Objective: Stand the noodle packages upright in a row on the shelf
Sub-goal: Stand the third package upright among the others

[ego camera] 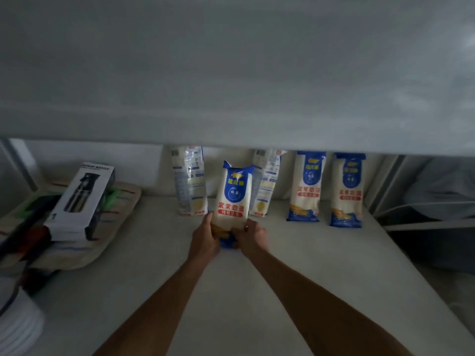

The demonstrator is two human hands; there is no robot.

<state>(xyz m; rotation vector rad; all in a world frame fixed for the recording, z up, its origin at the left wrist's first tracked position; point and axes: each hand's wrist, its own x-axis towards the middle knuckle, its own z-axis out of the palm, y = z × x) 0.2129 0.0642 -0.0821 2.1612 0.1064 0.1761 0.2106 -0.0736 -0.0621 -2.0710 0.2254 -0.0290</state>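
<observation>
On the shelf [257,278], both hands' grip clasps the noodle package's [233,191] base

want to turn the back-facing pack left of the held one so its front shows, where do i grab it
Probably by its two long side edges around mid-height, coming straight in from the front. That noodle package stands upright against the back wall, tall and narrow, with its top tucked under the upper shelf, so a top grip looks blocked. Both the left hand and right hand hold another package.
</observation>
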